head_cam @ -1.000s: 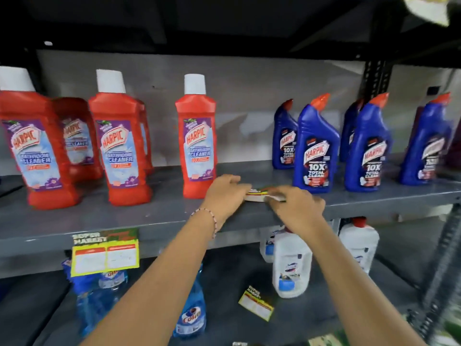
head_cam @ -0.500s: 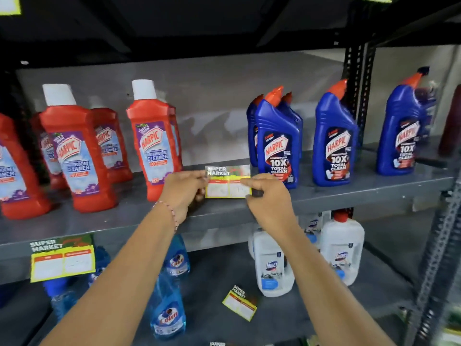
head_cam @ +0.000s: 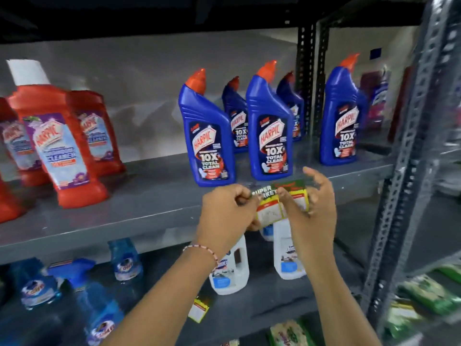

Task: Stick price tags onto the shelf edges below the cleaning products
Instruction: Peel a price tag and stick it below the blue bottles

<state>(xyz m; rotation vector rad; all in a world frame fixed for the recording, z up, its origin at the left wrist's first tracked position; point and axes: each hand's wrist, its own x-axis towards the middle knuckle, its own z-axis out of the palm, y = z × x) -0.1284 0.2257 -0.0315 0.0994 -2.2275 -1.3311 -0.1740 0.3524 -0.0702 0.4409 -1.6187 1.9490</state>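
Note:
A green, yellow and white price tag (head_cam: 270,211) marked "SUPER MARKET" is held between both hands, just in front of the grey shelf edge (head_cam: 139,228). My left hand (head_cam: 224,216) pinches its left end. My right hand (head_cam: 309,211) grips its right half with thumb and forefinger, the other fingers spread. Directly above stand blue Harpic bottles (head_cam: 270,128) with orange caps. Red Harpic bathroom cleaner bottles (head_cam: 57,143) stand at the left of the same shelf.
On the lower shelf stand white jugs (head_cam: 232,270), blue spray bottles (head_cam: 126,260) and a loose price tag (head_cam: 198,309). A perforated metal upright (head_cam: 409,171) rises at the right. Green packets (head_cam: 429,293) lie at lower right.
The view has shifted right along the shelf. The tag, lifted flat off the shelf a second ago, now sits lower and further right, under the blue bottles, still in both hands.

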